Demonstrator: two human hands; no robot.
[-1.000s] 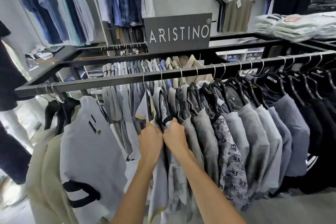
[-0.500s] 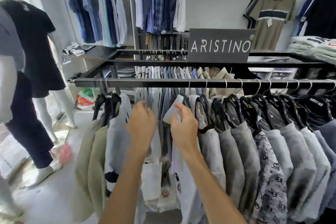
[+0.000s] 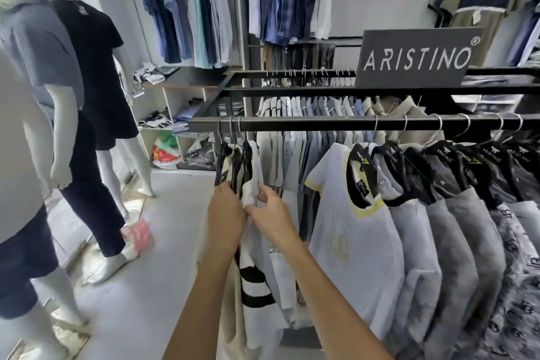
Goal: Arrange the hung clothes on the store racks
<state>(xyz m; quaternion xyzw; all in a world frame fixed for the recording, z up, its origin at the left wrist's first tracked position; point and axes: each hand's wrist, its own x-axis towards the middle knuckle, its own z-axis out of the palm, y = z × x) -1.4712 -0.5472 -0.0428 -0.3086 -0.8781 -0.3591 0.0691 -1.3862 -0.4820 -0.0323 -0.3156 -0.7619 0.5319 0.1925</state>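
Observation:
A black rack rail (image 3: 321,126) carries shirts on black hangers. At its left end hang three cream and white shirts; the rightmost is a white shirt with black stripes (image 3: 257,280). My left hand (image 3: 226,213) holds the shoulder of these left shirts just below the hangers. My right hand (image 3: 270,215) pinches the white shirt's shoulder fabric beside it. A gap on the rail separates them from a white shirt with yellow trim (image 3: 350,231) and a row of grey shirts (image 3: 455,231) to the right.
Two dressed mannequins (image 3: 87,73) stand on the left over the grey floor. A second rail of pale shirts (image 3: 315,105) hangs behind, with an ARISTINO sign (image 3: 418,57) on top. Wall shirts (image 3: 193,6) and low shelves (image 3: 178,114) lie beyond.
Both hands left the grey shirts in the middle of the rail and moved left to the cream and white shirts at the rail's end, where they now grip fabric. The view swung left.

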